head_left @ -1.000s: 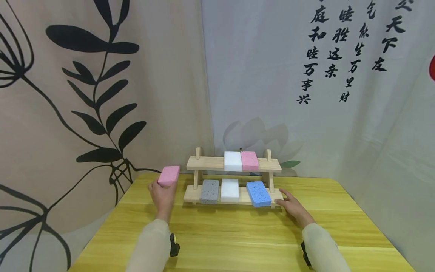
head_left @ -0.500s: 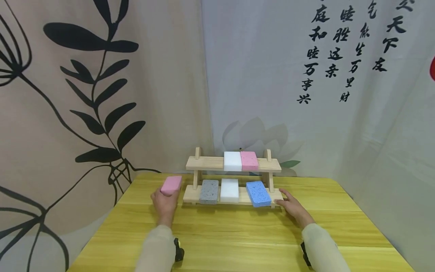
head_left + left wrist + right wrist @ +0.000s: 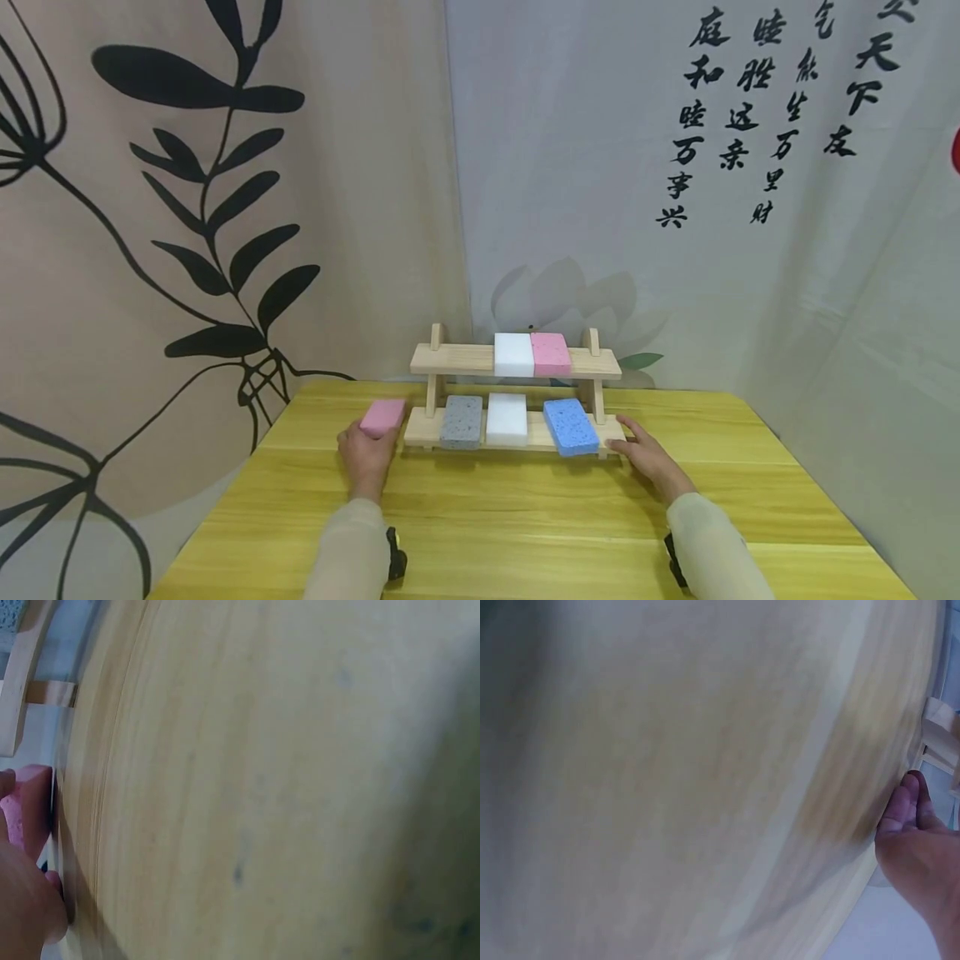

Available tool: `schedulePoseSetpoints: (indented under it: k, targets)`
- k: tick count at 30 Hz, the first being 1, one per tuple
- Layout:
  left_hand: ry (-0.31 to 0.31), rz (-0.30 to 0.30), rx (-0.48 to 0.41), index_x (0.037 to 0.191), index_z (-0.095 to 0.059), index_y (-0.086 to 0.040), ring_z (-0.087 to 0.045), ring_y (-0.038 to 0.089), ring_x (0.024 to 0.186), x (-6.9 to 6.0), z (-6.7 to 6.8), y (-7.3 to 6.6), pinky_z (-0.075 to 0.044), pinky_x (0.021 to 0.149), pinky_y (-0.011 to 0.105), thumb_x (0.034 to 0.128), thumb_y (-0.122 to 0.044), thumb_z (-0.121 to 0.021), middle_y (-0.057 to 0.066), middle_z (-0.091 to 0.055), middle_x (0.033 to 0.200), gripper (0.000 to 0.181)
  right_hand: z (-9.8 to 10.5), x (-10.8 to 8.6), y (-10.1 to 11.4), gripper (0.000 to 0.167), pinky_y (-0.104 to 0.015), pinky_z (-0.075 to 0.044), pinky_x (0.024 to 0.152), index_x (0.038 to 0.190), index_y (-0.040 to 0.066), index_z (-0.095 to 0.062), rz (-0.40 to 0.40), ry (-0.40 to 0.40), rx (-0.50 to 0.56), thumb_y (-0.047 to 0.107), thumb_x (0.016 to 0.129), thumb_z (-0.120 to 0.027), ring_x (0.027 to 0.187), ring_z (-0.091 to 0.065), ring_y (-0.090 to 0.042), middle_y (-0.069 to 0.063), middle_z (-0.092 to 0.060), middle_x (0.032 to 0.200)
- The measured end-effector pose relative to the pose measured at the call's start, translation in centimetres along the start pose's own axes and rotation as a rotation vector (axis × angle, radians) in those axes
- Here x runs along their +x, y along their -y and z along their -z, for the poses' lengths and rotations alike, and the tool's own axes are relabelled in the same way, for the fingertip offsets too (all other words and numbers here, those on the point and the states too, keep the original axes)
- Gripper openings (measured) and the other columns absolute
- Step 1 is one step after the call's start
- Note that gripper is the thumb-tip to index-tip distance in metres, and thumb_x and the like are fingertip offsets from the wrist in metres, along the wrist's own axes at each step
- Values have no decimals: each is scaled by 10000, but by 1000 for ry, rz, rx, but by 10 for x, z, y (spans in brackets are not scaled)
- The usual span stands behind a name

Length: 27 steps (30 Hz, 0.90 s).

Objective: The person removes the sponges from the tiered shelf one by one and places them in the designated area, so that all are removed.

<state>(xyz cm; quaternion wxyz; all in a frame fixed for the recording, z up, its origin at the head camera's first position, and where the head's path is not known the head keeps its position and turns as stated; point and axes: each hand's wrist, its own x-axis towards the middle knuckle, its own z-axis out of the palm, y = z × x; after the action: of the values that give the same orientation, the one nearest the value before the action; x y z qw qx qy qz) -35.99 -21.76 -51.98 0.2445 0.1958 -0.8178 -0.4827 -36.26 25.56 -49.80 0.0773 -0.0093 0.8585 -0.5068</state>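
Note:
A pink sponge (image 3: pixel 383 417) is gripped by the left hand (image 3: pixel 367 457), low over the table just left of the wooden two-tier rack (image 3: pixel 453 358). In the left wrist view the pink sponge (image 3: pixel 31 810) shows beside the left hand (image 3: pixel 26 900) near the table surface. The right hand (image 3: pixel 651 460) touches the right end of the rack's lower shelf, thumb on top; its grip there is partly hidden. On the lower shelf lie a grey sponge (image 3: pixel 461 422), a white one (image 3: pixel 507 419) and a tilted blue one (image 3: pixel 571 427). The upper shelf holds a white sponge (image 3: pixel 513 355) touching a pink one (image 3: pixel 551 354).
The rack stands near the back edge of the yellow wooden table (image 3: pixel 480 517). Right behind it hangs a pale curtain (image 3: pixel 555 167) with printed plants and characters. Both forearms reach in from the front, with dark bands at the wrists.
The left hand has lowered the pink sponge toward the table and moved slightly right, closer to the rack. The right hand and the sponges on the rack have stayed in place.

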Motion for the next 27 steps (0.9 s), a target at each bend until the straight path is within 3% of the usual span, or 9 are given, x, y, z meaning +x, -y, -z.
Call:
schedulePoseSetpoints:
  k: [8,19,27]
  targets:
    - [-6,-33,49,1274,-481,183,-420,499,1109,-3,1,-2,-358,948,575,790,-222,-772,353,-441,1192,695,-1,0,0,741,-656,-294,1068,1578,95,-168,8,1,0,328,1000,-571,1356,-318,-526,-362,-260,1515]
    - [34,-7,84,1313,-428,179,-399,506,1133,-2,0,5,-353,972,586,793,-256,-785,362,-411,1223,766,2,-1,1,808,-669,-268,1074,1580,95,-147,20,7,3,415,974,-575,1360,-295,-537,-373,-239,1517]
    - [43,-9,93,1294,-428,177,-403,505,1117,-3,1,4,-366,950,586,795,-248,-788,359,-403,1200,748,1,-4,2,764,-674,-254,1079,1579,95,-153,13,6,9,361,992,-562,1368,-278,-539,-371,-220,1526]
